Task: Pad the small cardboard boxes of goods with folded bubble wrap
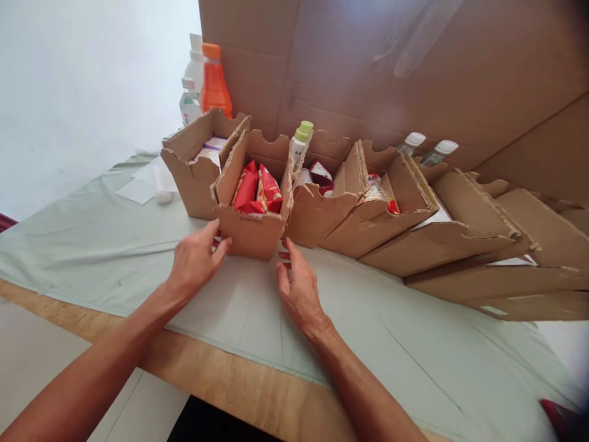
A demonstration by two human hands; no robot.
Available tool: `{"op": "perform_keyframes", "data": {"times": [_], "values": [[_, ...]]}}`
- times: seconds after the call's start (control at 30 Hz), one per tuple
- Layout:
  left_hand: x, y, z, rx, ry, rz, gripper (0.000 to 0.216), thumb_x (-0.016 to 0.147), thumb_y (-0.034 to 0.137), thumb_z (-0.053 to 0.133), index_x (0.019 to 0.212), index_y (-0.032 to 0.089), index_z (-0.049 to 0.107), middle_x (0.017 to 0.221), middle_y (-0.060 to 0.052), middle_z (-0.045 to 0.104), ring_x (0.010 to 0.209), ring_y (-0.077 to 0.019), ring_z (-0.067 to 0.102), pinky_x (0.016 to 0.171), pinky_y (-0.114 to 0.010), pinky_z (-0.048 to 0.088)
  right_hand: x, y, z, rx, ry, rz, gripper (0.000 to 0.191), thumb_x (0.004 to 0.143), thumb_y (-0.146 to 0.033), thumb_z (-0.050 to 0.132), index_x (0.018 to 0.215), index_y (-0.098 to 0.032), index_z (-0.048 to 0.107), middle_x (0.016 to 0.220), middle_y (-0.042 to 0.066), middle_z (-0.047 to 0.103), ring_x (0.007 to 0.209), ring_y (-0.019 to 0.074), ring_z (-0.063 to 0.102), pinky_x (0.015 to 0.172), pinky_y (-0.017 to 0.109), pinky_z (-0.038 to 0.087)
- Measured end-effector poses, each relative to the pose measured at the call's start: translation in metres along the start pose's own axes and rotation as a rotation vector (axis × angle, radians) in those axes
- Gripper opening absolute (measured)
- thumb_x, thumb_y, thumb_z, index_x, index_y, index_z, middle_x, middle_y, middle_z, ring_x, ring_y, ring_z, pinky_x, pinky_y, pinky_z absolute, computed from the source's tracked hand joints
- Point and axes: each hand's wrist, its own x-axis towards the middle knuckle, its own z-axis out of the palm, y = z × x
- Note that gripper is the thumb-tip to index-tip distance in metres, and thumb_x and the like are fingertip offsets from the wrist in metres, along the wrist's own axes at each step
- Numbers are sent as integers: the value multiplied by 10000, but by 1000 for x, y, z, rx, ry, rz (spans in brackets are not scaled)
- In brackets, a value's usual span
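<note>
A small cardboard box [251, 236] juts forward from a row of similar boxes on the cloth. Inside it lie red snack packets [257, 189], partly hidden by its front wall. My left hand [196, 255] grips the box's lower left side, thumb at the front corner and other fingers along the side. By the lower right corner is my right hand [299, 285], its fingers slightly curled and apart. Its fingertips are at or very near the box's edge; whether they touch it is hard to see.
To the left stands a box holding purple-white packs [212, 147]. Several boxes [414, 245] lean in a row on the right. Behind are an orange bottle [215, 86], a green-capped bottle [300, 142] and a large cardboard panel [350, 73]. Pale green cloth [248, 294] covers the wooden table [221, 365].
</note>
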Motion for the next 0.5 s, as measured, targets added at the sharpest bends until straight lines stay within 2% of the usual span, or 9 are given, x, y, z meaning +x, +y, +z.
{"op": "perform_keyframes", "data": {"times": [0.07,0.13,0.23,0.3,0.4,0.5], "values": [[24,4,6,98,14,-71,227,895,392,569,885,209,704,855,-86,777,844,-290,730,727,-351,479,-4,3,2,2,-3,-5,534,956,-158,458,1489,-123,461,1419,214,617,1252,291,652,1034,495,563],[46,6,13,103,16,-95,248,894,402,575,839,206,716,861,-101,784,883,-305,731,720,-351,466,-15,4,-4,-4,-28,-31,488,943,-168,504,1429,-141,539,1479,203,579,1353,310,584,1088,517,530],[68,4,19,98,7,-104,253,888,412,583,840,210,728,863,-84,791,875,-285,730,712,-338,460,-43,1,-23,-49,-69,-73,353,961,-183,534,1297,-161,641,1488,191,576,1295,300,629,1039,491,564],[72,5,20,89,-4,-105,269,884,425,579,841,206,729,842,-78,787,854,-277,727,714,-336,467,-68,-3,-39,-97,-59,-70,293,974,-176,536,1238,-179,664,1458,178,604,1210,278,674,980,471,587],[63,8,17,54,-16,-90,309,884,430,547,890,173,717,885,-85,779,889,-296,720,768,-367,488,-112,-12,-64,-157,4,-26,245,977,-152,543,1179,-210,670,1387,141,661,1187,266,677,954,459,575],[50,-4,16,-26,-33,-50,359,913,453,471,994,169,675,920,-46,752,1115,-395,660,910,-462,483,-160,-9,-97,-225,84,57,234,990,-140,519,1139,-229,675,1288,107,716,1154,233,685,946,423,556]]}}
